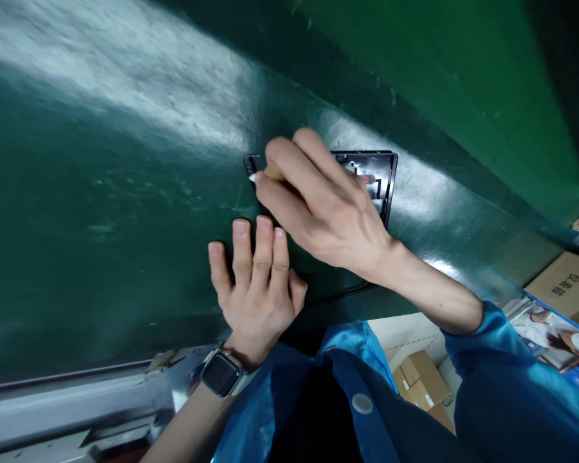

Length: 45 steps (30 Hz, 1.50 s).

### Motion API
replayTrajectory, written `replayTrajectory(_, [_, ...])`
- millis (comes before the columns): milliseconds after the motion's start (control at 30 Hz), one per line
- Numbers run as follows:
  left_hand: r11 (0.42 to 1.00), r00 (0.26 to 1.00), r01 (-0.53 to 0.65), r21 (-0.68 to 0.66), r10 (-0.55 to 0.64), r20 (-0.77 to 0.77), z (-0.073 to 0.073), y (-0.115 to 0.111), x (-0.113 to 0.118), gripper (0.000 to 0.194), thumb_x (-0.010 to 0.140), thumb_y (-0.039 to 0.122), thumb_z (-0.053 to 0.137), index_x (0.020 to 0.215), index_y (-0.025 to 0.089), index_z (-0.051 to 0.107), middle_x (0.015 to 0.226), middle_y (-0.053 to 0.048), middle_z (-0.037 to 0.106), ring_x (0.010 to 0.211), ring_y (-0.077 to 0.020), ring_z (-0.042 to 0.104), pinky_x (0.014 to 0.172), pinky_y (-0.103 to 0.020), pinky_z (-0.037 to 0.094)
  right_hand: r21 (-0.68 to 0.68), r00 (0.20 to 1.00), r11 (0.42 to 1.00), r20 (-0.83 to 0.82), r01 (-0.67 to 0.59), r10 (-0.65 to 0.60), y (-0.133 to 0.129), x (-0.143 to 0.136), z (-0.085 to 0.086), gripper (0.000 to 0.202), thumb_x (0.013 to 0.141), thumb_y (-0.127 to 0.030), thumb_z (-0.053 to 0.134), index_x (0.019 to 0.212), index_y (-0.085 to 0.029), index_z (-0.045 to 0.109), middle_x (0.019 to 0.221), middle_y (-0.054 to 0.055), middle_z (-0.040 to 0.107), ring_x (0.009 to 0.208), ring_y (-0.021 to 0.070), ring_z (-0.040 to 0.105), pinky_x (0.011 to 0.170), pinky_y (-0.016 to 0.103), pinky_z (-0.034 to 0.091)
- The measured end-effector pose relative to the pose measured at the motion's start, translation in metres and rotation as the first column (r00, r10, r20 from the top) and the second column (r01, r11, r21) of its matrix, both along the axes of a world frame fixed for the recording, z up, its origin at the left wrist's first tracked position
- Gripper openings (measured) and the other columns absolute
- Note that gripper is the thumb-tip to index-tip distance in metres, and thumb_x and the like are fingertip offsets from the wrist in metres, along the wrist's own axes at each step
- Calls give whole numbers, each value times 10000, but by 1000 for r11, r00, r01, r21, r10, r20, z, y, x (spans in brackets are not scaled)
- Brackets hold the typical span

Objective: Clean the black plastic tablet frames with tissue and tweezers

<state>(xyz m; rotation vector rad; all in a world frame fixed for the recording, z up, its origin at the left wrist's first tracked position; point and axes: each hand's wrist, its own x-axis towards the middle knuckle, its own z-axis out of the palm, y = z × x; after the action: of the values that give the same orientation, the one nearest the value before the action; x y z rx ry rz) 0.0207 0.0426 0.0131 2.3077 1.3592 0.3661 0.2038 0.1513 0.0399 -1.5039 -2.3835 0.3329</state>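
My right hand (325, 199) reaches in over a shallow black rectangular frame or tray (392, 183) on the green table. Its fingers are curled and pressed together at the frame's upper left corner. A small white tip (252, 177) shows at the thumb's end; whether it is a nail or part of a held item is unclear. Past the knuckles, dark inner parts and a small reddish piece (367, 179) show inside the frame. My left hand (258, 283) lies flat, fingers spread, by the frame's lower left side. My right hand hides much of the frame.
The glossy green tabletop (101, 225) runs across the view, with its metal-edged border (77, 379) at lower left. Cardboard boxes (422, 382) sit below the table. Another carton (567, 289) and a printed picture (545, 328) are at the right.
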Motion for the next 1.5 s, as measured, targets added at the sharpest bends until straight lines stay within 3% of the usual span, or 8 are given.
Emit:
replayTrajectory(133, [1000, 1000, 5, 8, -5, 15, -1, 0, 0, 882, 968, 154, 559, 1778, 102, 212, 1846, -76, 170, 1778, -192, 40, 1520, -360, -5, -98, 999, 994, -21, 47, -50, 7, 0, 0, 666, 1145, -163, 60, 851, -184, 657, 1015, -54, 740, 1228, 69, 729, 1047, 193, 609])
replayTrajectory(333, [1000, 1000, -8, -10, 8, -3, -2, -3, 0, 901, 976, 187, 590, 1788, 139, 203, 1813, -107, 304, 1770, -204, 72, 1524, -396, 32, -39, 1000, 999, -6, 1, -1, -7, -2, 0, 506, 1156, -125, 219, 941, -191, 672, 1118, -24, 762, 1164, 109, 752, 982, 232, 667])
replayTrajectory(567, [1000, 1000, -5, 7, 5, 2, 0, 0, 2, 891, 975, 169, 554, 1783, 116, 182, 1845, -57, 163, 1777, -194, 48, 1517, -371, -4, -145, 980, 977, -104, 154, -169, 3, -8, -8, 610, 1181, -212, 117, 936, -242, 676, 1131, -61, 748, 1182, 78, 690, 1055, 204, 607])
replayTrajectory(900, [1000, 1000, -13, -9, 13, -5, 0, 0, 3, 874, 978, 171, 544, 1778, 95, 199, 1844, -79, 166, 1778, -183, 38, 1512, -358, -10, -39, 954, 961, -115, 274, -277, -6, -13, -15, 578, 1191, -197, 248, 877, -212, 734, 972, -23, 724, 991, 91, 707, 909, 218, 642])
replayTrajectory(1133, [993, 996, -78, -91, 82, 41, -4, -8, 1, 871, 1019, 222, 540, 1800, 219, 154, 1837, -95, 232, 1766, -283, 173, 1513, -541, 124, -184, 957, 954, -124, 238, -262, -6, -13, -11, 565, 1192, -241, 207, 991, -257, 735, 1043, -10, 733, 1078, 120, 699, 995, 230, 633])
replayTrajectory(1233, [992, 994, -79, -96, 85, 62, -5, -8, 2, 865, 1024, 206, 531, 1799, 208, 147, 1841, -101, 231, 1770, -263, 139, 1519, -513, 93, -249, 953, 937, -117, 244, -279, -6, -16, -13, 575, 1201, -298, 182, 1040, -264, 733, 1069, -4, 739, 1164, 135, 699, 1063, 260, 635])
replayTrajectory(1400, [998, 999, -47, -33, 47, 22, -2, -4, 3, 892, 1000, 173, 547, 1793, 150, 140, 1842, -90, 203, 1773, -199, 73, 1518, -401, 27, -205, 930, 924, -111, 323, -350, -9, -24, -18, 600, 1179, -279, 149, 957, -273, 707, 1103, -24, 761, 1267, 146, 690, 1129, 263, 580])
replayTrajectory(1500, [999, 999, -41, -22, 41, 15, -2, -2, 4, 900, 987, 159, 557, 1790, 128, 152, 1840, -99, 197, 1773, -186, 60, 1514, -368, 3, -197, 938, 931, -102, 308, -331, -11, -24, -17, 591, 1181, -262, 157, 924, -259, 689, 1105, -31, 763, 1252, 134, 697, 1129, 257, 593])
